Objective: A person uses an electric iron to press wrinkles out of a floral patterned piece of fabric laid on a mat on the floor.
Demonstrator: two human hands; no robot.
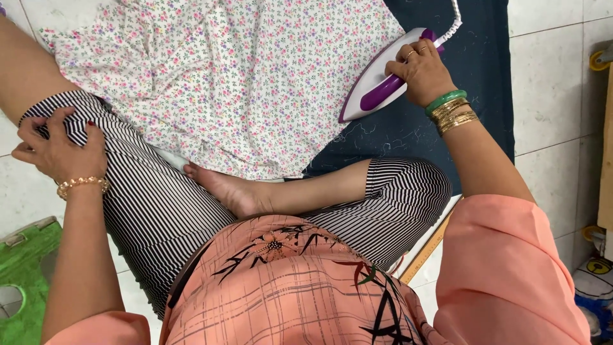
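I sit on the floor with legs folded, in striped trousers (153, 191). My right hand (423, 70) grips the purple handle of a white and purple iron (378, 86), which rests on a dark blue cloth (472, 76) at the edge of a white floral fabric (236, 83). My left hand (57, 148) lies on my left knee, its fingers pinching the striped trouser cloth. The floral fabric is spread out and creased in front of me, partly over my leg.
A green plastic stool (22, 281) stands at the lower left. A wooden ruler (424, 250) lies on the tiled floor (555, 96) by my right knee. The iron's white cord (454, 19) runs off the top. Wheeled objects sit at the right edge.
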